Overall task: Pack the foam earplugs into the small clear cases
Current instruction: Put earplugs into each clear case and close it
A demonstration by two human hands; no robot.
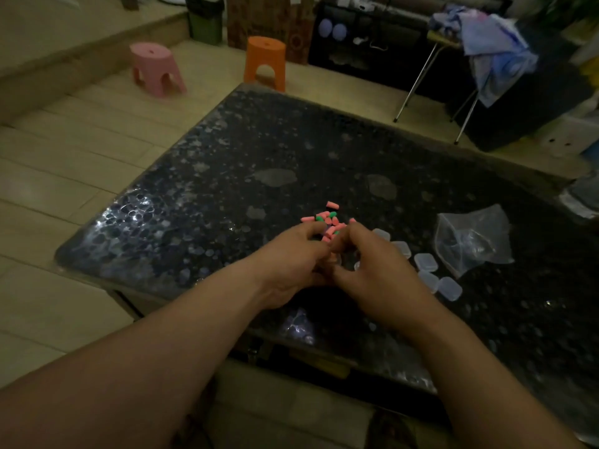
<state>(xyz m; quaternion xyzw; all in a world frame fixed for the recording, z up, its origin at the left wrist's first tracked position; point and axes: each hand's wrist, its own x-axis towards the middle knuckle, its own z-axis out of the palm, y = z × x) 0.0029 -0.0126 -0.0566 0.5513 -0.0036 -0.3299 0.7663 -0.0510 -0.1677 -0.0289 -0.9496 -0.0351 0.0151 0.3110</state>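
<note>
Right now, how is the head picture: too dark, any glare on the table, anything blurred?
Head view: dim overall; glare patches on the glossy table near its left edge; wide-angle lens curves the table's edges; pink and green earplugs stand out; clear cases look faint; whatever sits between left hand and right hand is lost in shadow.

The far half of the table (pixel 291 150) is open, so a hand could cross it from the left or the back without touching anything. Near the front middle, the left hand (pixel 291 264) and right hand (pixel 372 270) sit close together and close off the near side of the earplug pile (pixel 327 220), which can be reached from beyond and from the left. On the right, a row of clear cases (pixel 425 262) runs just beside the right hand, with a crumpled plastic bag (pixel 473 241) just past them, narrowing that side
</note>
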